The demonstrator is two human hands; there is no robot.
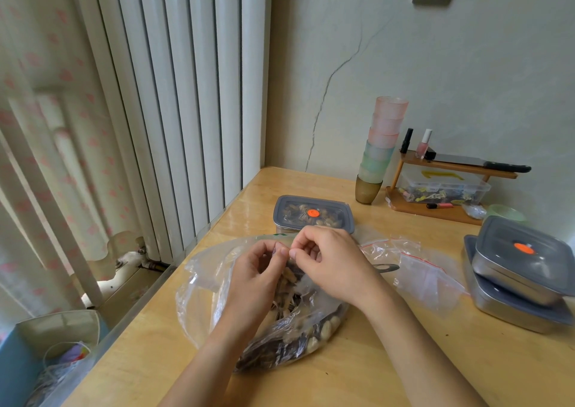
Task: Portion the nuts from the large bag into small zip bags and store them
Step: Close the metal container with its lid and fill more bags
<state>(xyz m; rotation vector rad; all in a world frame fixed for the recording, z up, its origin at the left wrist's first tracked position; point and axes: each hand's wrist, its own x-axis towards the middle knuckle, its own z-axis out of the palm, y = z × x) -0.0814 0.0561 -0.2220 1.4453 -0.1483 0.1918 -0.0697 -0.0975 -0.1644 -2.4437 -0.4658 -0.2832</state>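
Left hand [258, 274] and right hand [329, 260] are both pinching the mouth of the large bag [280, 344], which is lying mid-table, full of nuts. Small zip bags [426, 269] are lying flat at 3 o'clock, seemingly empty. Portioning looks barely started; filling, sealing and storing are all remaining.

A single head-worn wide-angle camera looks forward and down, close over the pale yellow wooden worktop [389, 360], facing the room corner where white vertical blinds [174, 95] meet a cracked wall.
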